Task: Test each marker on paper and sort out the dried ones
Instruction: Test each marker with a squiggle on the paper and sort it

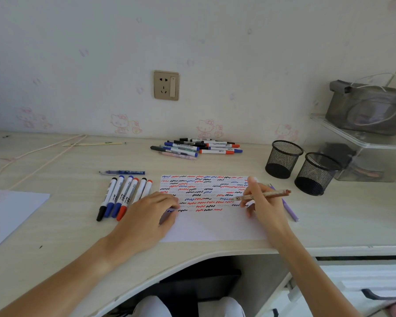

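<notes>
Mid-test, by the look of it: right hand (264, 203) pinches a brown pen (261, 195), tip just over the paper (215, 225) near the last squiggle rows. Next, I'd judge: draw a stroke, check for ink, then sort it. Pen is slim, uncapped, angled low. Left hand (146, 216) lies flat, fingers straight, pinning the sheet's left edge. Six markers (124, 197) lie left; unsorted pile (197, 147) behind; two mesh cups (302, 167) to the right.

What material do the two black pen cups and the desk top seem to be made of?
Pen cups: apparently black wire mesh, probably metal, matte; the desk shows through the walls. Desk top: pale wood-grain surface, likely laminate, low sheen; fine streaks run along it.
</notes>
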